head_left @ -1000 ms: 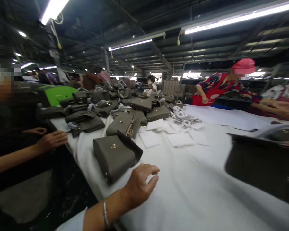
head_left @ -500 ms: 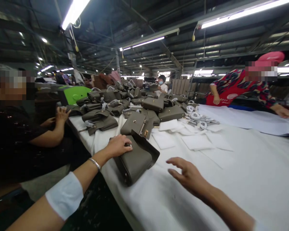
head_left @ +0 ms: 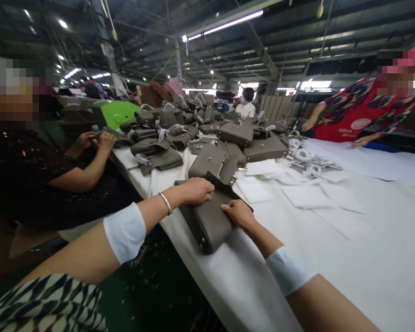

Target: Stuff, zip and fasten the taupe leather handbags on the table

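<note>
A grey-green handbag point(head_left: 214, 221) lies on its side near the table's front edge, its flap folded out to the far right. My left hand point(head_left: 198, 190) is on the bag's upper left part, fingers curled at its far side. On the right edge, my right hand point(head_left: 240, 213) grips the bag, thumb on top and fingers hidden beneath the flap side. Just beyond it lies another handbag point(head_left: 207, 161) with a gold clasp, its flap also open.
A heap of similar handbags point(head_left: 173, 120) covers the far left of the white-covered table point(head_left: 314, 267). White pads point(head_left: 304, 197) and wrapped straps point(head_left: 304, 154) lie to the right. One co-worker point(head_left: 90, 161) handles a bag at left; another point(head_left: 356, 110) leans over white sheeting at right.
My right hand has moved left from above the table and taken hold of the handbag's right edge. My left hand stays on the bag. The view has shifted, with the scene sliding rightward.
</note>
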Demonstrator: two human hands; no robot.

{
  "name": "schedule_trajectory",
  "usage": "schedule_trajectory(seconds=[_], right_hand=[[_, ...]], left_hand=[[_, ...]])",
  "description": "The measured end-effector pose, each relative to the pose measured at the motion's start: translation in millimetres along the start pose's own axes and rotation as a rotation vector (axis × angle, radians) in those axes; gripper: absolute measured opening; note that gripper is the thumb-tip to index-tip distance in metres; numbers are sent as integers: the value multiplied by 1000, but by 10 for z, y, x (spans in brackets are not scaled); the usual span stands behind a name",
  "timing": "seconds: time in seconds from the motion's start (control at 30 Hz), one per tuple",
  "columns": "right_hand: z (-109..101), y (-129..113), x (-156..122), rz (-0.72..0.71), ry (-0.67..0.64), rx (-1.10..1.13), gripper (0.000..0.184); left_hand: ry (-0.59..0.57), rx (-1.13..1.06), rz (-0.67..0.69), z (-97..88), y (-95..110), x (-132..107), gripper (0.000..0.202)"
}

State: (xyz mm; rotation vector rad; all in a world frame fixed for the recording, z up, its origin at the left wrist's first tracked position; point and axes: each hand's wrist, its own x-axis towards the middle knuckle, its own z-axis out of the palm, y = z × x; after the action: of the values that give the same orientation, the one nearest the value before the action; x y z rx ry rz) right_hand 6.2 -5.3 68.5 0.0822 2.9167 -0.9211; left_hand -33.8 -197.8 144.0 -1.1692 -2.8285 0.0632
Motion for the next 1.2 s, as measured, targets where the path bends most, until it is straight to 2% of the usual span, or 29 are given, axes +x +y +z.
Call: schedule_trajectory(seconds=[0.1, 0.23, 0.4, 0.5, 0.57, 0.63, 0.7, 0.73, 0.83, 0.9, 0.93, 1.03, 1.2], right_hand=[[-75, 57, 17, 25, 39, 31, 34], [-340, 218, -98, -16, 6, 163, 36], [-792, 365, -424, -33, -91, 375, 52], [-1102, 403, -597, -48, -64, 444, 54], [-1371, 442, -724, -64, -19, 479, 50], [-1652, 522, -901, -58, 16, 486, 45], [-1851, 672, -1139, -25, -1, 448, 41], [-1892, 778, -1273, 7, -38, 425, 39], [-1759, 1178, -1660, 166, -236, 429, 34], [-1558, 1432, -1856, 255, -320, 518, 33], [-1466, 1529, -1927, 270, -330, 594, 33], [-1319, 1674, -2039, 230, -274, 855, 36], [-1294, 1725, -2030, 173, -250, 1129, 37]], left_hand=[[60, -8, 0, -82, 65, -28, 12], [126, 3, 16, -238, 320, -29, 16], [157, 17, 94, -514, 797, 142, 17], [179, 29, 165, -710, 1126, 259, 18], [241, 3, 194, -795, 1367, 301, 18], [330, -112, 216, -779, 1623, 308, 17], [374, -340, 259, -632, 1886, 293, 14], [353, -479, 288, -514, 2013, 283, 12], [148, -816, 352, -101, 2350, 262, 9], [30, -904, 368, 102, 2502, 254, 9], [12, -925, 375, 158, 2547, 251, 11], [50, -935, 385, 149, 2559, 237, 14], [21, -789, 305, -58, 2399, 156, 14]])
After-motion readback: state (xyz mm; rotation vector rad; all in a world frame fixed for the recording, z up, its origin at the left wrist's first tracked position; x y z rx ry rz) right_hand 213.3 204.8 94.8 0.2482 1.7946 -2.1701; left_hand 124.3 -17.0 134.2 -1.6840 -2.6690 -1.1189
